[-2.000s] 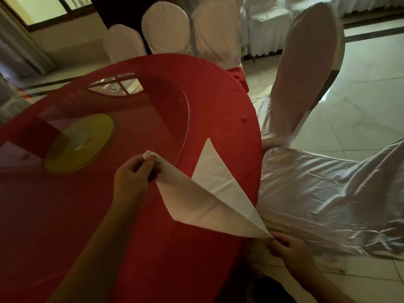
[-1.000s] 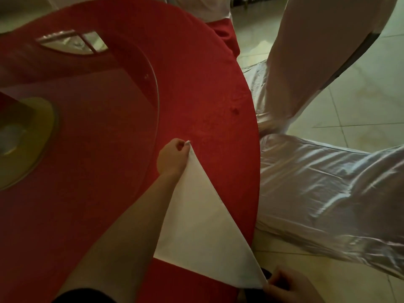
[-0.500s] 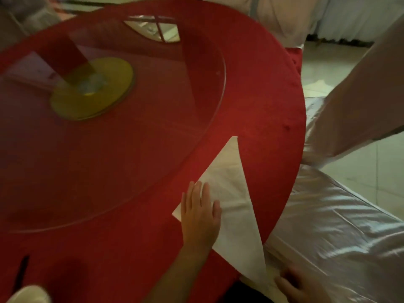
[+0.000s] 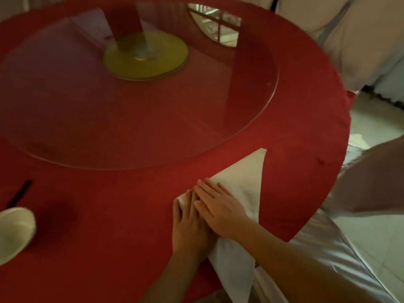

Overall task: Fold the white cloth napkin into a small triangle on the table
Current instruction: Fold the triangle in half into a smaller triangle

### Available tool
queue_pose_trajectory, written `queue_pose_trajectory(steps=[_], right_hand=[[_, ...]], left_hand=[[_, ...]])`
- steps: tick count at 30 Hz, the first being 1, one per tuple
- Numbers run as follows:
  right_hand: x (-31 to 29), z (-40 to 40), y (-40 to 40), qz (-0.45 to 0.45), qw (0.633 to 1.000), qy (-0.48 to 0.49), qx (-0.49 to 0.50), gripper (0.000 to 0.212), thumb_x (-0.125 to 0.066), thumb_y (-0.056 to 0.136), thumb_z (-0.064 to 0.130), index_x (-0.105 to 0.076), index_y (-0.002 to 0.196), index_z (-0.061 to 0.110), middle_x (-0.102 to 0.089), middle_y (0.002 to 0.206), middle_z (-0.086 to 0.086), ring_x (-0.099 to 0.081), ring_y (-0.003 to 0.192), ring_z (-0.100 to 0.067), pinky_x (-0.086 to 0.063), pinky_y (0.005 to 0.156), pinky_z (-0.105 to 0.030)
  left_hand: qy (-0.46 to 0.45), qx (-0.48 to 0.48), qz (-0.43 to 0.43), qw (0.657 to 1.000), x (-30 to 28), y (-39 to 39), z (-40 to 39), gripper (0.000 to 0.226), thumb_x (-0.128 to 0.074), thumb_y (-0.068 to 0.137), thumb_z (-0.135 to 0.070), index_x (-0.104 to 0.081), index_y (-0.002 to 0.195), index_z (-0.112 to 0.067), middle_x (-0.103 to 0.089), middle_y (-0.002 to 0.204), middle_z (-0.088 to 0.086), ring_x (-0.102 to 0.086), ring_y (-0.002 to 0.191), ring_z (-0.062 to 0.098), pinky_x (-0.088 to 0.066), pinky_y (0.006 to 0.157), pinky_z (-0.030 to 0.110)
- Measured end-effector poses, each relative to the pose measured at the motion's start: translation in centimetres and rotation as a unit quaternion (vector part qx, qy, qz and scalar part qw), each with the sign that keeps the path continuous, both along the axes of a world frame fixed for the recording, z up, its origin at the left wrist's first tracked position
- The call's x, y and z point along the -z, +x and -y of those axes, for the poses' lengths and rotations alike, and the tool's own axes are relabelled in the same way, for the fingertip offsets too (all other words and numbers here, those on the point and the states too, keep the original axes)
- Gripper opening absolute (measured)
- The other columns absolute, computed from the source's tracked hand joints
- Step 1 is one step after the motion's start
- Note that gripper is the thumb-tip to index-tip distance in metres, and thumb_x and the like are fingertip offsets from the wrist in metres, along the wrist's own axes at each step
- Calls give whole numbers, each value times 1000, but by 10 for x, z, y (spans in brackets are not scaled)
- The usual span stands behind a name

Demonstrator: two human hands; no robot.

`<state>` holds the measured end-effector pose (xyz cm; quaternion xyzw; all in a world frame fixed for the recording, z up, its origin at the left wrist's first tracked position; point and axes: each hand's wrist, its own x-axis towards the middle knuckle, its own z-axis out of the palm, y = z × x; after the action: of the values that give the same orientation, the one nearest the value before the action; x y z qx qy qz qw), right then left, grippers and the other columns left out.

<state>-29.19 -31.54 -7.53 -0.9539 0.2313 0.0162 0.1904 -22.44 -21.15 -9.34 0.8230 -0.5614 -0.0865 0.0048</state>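
The white cloth napkin [image 4: 247,180] lies folded as a long triangle on the red tablecloth [image 4: 109,204] near the table's right edge. Its far tip points away from me and its near tip hangs over the front edge. My left hand [image 4: 189,224] rests flat on the napkin's left corner, fingers spread. My right hand [image 4: 218,206] lies flat on the napkin beside it, partly overlapping the left fingers. Neither hand grips the cloth; both press down on it.
A round glass turntable [image 4: 251,119] on a yellow base [image 4: 146,55] fills the table's middle. A pale bowl-like object [image 4: 13,230] and a black stick [image 4: 19,193] sit at the left. White-covered chairs [image 4: 367,186] stand close on the right.
Two seconds ago both hands held the napkin's corners in the air. The left brought its corner over and laid it flat; now the right hand has come up and presses beside it.
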Motion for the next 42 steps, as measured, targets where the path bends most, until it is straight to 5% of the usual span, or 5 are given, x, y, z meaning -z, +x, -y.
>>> queue_pose_trajectory(steps=[8, 26, 32, 38, 42], right_hand=[[25, 38, -12, -18, 995, -69, -76, 69, 0, 95, 59, -15, 150, 20, -17, 160, 0, -2, 147, -12, 1, 118, -40], [17, 170, -37, -84, 983, -98, 133, 94, -2, 80, 78, -8, 151, 17, -6, 162, -7, 1, 148, -22, -1, 117, -54], [-11, 126, -21, -19, 991, -134, 19, 66, -34, 88, 60, -42, 140, 20, -34, 153, -10, -24, 142, -32, -14, 112, -58], [-30, 69, 29, -51, 982, 0, -184, 50, -52, 87, 44, -53, 132, 23, -57, 131, -2, -46, 122, -21, -36, 100, -43], [-36, 50, 58, -105, 969, 6, -222, 51, -56, 83, 42, -53, 131, 27, -56, 125, -1, -47, 116, -22, -42, 96, -44]], left_hand=[[-6, -55, -4, 998, 5, 1, 0, 92, -21, 83, -79, -18, 150, -16, -17, 158, 10, -8, 146, 30, -5, 117, 54], [-5, -144, -35, 989, 5, 1, -14, 113, -20, 69, -93, 0, 149, -16, 1, 157, 3, 10, 145, 19, 5, 116, 48], [-73, -168, -56, 981, -17, -10, -28, 93, -22, 84, -78, -11, 150, -13, -6, 158, 7, 4, 146, 24, 0, 115, 50], [-208, -371, -185, 886, -35, -73, -85, 33, -66, 84, -41, -56, 111, -25, -59, 111, -6, -56, 100, 12, -46, 88, 26], [-227, -489, -311, 783, -39, -110, -106, 32, -77, 78, -21, -51, 72, -39, -60, 68, -8, -56, 55, 4, -42, 51, 10]])
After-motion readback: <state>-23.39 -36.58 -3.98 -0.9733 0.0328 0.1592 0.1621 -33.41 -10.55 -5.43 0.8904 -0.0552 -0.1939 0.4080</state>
